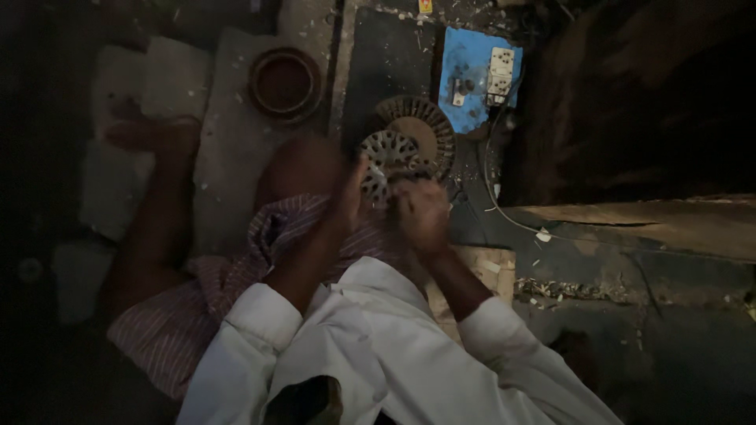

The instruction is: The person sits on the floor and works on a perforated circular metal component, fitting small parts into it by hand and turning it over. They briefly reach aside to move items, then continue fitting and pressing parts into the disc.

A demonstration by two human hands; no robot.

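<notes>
Head view: dim, blurred.
Left hand (348,197): grasping slotted metal disc (386,157).
Right hand (421,214): clenched beside disc; contents unclear.
Beyond hands: ribbed round part (429,130).

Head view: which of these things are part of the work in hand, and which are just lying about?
In hand:
- slotted metal disc, gripped by left hand and right hand
- larger slotted ring just behind it

Lying about:
- brown round bowl
- blue board with white socket
- white cable
</notes>
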